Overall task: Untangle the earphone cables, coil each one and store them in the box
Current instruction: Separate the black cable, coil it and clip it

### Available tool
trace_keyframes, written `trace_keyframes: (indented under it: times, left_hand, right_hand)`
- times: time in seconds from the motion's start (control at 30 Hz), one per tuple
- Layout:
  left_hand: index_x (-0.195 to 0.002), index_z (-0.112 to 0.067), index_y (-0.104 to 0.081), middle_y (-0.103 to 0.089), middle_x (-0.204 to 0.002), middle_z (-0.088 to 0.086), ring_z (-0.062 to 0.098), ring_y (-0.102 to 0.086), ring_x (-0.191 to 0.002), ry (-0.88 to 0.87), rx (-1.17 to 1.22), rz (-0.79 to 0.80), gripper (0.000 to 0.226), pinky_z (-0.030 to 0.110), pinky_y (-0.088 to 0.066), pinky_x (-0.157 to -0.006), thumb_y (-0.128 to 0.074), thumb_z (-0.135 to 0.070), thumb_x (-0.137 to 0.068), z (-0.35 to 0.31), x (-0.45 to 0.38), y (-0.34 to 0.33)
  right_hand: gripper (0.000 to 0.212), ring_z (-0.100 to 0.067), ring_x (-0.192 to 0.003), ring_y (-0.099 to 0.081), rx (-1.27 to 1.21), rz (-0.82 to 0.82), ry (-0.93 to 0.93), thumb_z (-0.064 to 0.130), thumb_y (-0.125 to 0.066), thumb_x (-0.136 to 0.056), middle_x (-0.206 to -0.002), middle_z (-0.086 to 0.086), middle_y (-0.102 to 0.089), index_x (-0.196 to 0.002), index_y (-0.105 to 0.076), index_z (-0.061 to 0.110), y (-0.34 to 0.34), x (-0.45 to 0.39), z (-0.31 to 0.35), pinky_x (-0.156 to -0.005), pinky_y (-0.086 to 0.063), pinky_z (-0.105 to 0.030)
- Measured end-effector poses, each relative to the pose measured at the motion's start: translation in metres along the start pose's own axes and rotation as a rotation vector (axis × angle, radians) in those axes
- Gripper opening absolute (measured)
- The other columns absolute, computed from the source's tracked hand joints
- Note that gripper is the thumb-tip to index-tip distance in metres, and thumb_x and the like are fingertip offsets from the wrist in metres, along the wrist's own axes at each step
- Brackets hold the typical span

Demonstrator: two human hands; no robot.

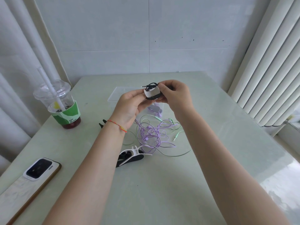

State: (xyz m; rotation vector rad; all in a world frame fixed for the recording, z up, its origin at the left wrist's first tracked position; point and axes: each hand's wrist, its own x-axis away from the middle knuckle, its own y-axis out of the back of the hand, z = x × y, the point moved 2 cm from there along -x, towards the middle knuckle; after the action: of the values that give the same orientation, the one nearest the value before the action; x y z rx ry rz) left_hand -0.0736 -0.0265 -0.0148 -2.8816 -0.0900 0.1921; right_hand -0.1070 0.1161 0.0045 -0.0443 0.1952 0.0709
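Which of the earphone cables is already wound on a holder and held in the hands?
The black cable, wound around a white winder between both hands. The purple cable and green cable lie tangled on the table.

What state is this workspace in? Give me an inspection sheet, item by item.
Surface: pale green glossy table.
Job's things: black earphone cable wound on a white winder, held above the clear plastic box; a purple coil lies inside it.
Clutter: iced drink cup, white phone, black and white winders.
Grips: left hand and right hand both hold the black coil.
Cables: purple and green earphones tangled.
Surroundings: tiled wall, curtains.
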Motion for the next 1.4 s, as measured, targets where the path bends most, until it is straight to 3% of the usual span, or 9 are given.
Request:
trace_keyframes:
  times: [0.17,0.33,0.5,0.73,0.9,1.1,1.23,1.4]
  left_hand:
    - [-0.112,0.005,-0.067,-0.069,-0.11,0.025,0.033,-0.068,-0.103,-0.043,-0.013,-0.017,0.024,0.036,-0.054,-0.094,-0.06,-0.001,-0.09,-0.002,0.002,-0.002]
    - [-0.115,-0.003,-0.063,-0.073,-0.093,0.011,0.025,-0.07,-0.088,-0.015,0.071,-0.077,0.028,0.033,-0.058,-0.084,-0.054,0.007,-0.09,-0.009,0.003,0.0]
    - [-0.11,-0.003,-0.066,-0.067,-0.103,0.019,0.032,-0.067,-0.098,0.036,0.226,-0.063,0.022,0.043,-0.057,-0.088,-0.051,-0.012,-0.097,-0.015,0.003,0.0]
    - [-0.093,-0.006,-0.069,-0.071,-0.09,0.01,0.022,-0.068,-0.084,0.02,0.124,-0.129,0.016,0.03,-0.059,-0.071,-0.055,-0.014,-0.096,-0.01,0.001,0.001]
    - [-0.102,0.001,-0.069,-0.068,-0.086,0.01,0.015,-0.065,-0.071,0.115,0.1,-0.101,0.02,0.019,-0.05,-0.053,-0.052,-0.004,-0.091,-0.011,0.003,0.0]
    - [-0.097,-0.002,-0.069,-0.064,-0.089,0.014,0.018,-0.062,-0.076,0.148,0.029,-0.018,0.026,0.02,-0.053,-0.061,-0.046,0.006,-0.088,-0.006,0.002,0.002]
    - [-0.093,-0.001,-0.067,-0.068,-0.073,0.01,0.019,-0.062,-0.071,0.152,0.018,0.016,0.027,0.023,-0.053,-0.069,-0.045,0.012,-0.085,-0.005,0.002,-0.001]
    - [-0.103,-0.005,-0.065,-0.069,-0.096,0.015,0.023,-0.063,-0.084,0.124,0.078,-0.022,0.031,0.026,-0.047,-0.075,-0.045,0.012,-0.087,-0.005,0.001,0.0]
  right_hand:
    - [0.011,-0.026,-0.064,-0.068,0.079,-0.003,0.018,0.0,-0.057,-0.089,-0.08,-0.016,-0.069,-0.092,-0.067,0.0,0.001,0.0,0.0,-0.064,-0.061,-0.036]
    - [0.018,-0.017,-0.051,-0.061,0.203,-0.03,0.073,-0.001,-0.056,-0.083,-0.063,-0.005,-0.066,-0.084,-0.069,0.011,0.0,0.001,-0.003,-0.064,-0.06,-0.042]
    - [0.021,-0.018,-0.05,-0.06,0.185,-0.029,0.108,-0.003,-0.056,-0.082,-0.064,-0.006,-0.066,-0.085,-0.071,0.011,0.001,0.001,0.002,-0.063,-0.058,-0.039]
    - [0.018,-0.012,-0.043,-0.049,0.284,0.077,0.152,-0.003,-0.059,-0.084,-0.049,0.01,-0.059,-0.09,-0.073,0.005,0.005,0.004,0.009,-0.048,-0.044,-0.018]
    - [0.016,-0.021,-0.05,-0.056,0.285,0.181,0.099,0.0,-0.061,-0.086,-0.076,-0.027,-0.066,-0.089,-0.074,0.008,0.013,0.001,0.01,-0.056,-0.053,-0.027]
    - [0.016,-0.025,-0.07,-0.061,0.217,0.321,-0.056,0.001,-0.056,-0.093,-0.087,-0.017,-0.067,-0.096,-0.071,0.006,0.021,-0.001,0.005,-0.071,-0.059,-0.031]
    - [0.018,-0.021,-0.081,-0.064,0.231,0.363,-0.067,0.001,-0.056,-0.093,-0.094,-0.015,-0.07,-0.094,-0.071,0.009,0.022,-0.001,0.003,-0.08,-0.058,-0.035]
    - [0.018,-0.022,-0.084,-0.066,0.308,0.318,-0.003,0.002,-0.059,-0.09,-0.099,-0.019,-0.072,-0.092,-0.073,0.012,0.019,-0.003,0.0,-0.085,-0.058,-0.04]
